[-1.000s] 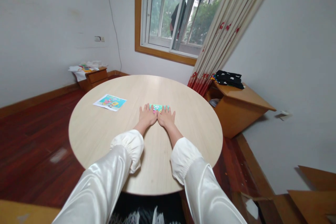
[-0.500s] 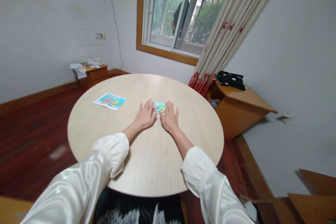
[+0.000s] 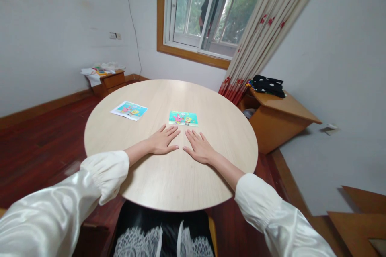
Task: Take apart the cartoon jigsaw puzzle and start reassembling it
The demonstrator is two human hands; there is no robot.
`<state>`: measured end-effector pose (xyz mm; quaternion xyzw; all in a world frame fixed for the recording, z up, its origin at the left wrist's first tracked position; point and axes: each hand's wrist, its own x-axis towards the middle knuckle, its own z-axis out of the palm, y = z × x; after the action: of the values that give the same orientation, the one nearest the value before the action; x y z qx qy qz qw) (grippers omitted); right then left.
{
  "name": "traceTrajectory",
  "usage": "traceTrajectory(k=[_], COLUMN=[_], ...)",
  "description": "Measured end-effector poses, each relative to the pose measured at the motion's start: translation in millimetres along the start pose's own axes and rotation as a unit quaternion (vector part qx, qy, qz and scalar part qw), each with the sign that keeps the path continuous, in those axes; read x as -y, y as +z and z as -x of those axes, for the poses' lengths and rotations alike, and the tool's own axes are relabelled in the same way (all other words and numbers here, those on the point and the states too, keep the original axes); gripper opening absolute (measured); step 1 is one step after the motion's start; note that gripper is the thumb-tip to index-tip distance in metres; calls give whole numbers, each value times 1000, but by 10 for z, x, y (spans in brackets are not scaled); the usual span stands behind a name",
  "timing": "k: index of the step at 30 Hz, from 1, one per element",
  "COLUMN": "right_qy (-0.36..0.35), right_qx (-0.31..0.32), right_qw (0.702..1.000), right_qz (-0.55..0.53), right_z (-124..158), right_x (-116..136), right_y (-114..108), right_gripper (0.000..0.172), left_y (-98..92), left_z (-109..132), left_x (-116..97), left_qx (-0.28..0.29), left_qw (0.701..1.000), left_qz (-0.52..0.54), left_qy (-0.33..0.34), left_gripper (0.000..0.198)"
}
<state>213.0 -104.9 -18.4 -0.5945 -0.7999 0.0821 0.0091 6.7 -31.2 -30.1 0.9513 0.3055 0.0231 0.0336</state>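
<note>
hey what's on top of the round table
On the round table lie a cartoon picture just beyond the left hand and right hand, both spread palm down, and a white-edged cartoon picture farther left. Anything beneath the hands and pictures is hidden.

Table (image 3: pixel 177 176): round, pale top, faint grain. Left hand (image 3: pixel 161 141) and right hand (image 3: pixel 201 149) both rest on it, palms down, fingers spread, thumbs pointing toward each other with a gap between. Card (image 3: pixel 183 118): lies flat just beyond the fingertips of both hands, apart from them; teal, cartoon figures in pink and yellow. Sheet (image 3: pixel 129 111): beyond and left of the left hand, well apart; similar print, white margin.
</note>
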Motion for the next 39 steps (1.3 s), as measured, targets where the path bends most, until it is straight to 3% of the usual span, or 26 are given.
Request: traceTrajectory(k=[13, 16, 19, 21, 22, 24, 26, 30, 34, 36, 39], right_qy=[-1, 1, 5, 5, 5, 6, 5, 1, -6, -7, -13], right_qx=[-14, -10, -7, -7, -8, -8, -9, -15, -16, -17, -23], right_qw=[1000, 1000, 1000, 1000, 1000, 1000, 1000, 1000, 1000, 1000, 1000], right_qz=[-4, -3, -2, -2, -2, -2, -3, -4, -4, -4, -4], right_z=[9, 12, 15, 15, 15, 12, 9, 4, 3, 2, -5], right_x=[-1, -2, -3, -6, -7, -11, -15, -26, -37, -41, -48], right_y=[21, 16, 11, 12, 14, 21, 31, 44, 45, 49, 62], right_gripper=[74, 75, 75, 75, 75, 76, 75, 76, 78, 79, 80], left_y=[11, -24, -59, -64, -60, -43, -25, -7, -5, 9, 41], left_z=[4, 46, 153, 229, 255, 261, 208, 55, 59, 122, 214], left_x=[-19, 75, 377, 600, 679, 724, 623, 280, 141, 126, 103], left_qx=[-15, -116, -228, -217, -180, -129, -115, -113, -149, -145, -68], left_qw=[1000, 985, 909, 864, 861, 880, 901, 918, 927, 957, 995], left_qz=[17, -8, -38, -32, -19, -25, -44, -49, -48, -47, -17], left_qy=[-6, -127, -347, -454, -476, -456, -417, -377, -340, -247, -66], left_gripper=[68, 60, 61, 65, 65, 62, 60, 59, 61, 63, 67])
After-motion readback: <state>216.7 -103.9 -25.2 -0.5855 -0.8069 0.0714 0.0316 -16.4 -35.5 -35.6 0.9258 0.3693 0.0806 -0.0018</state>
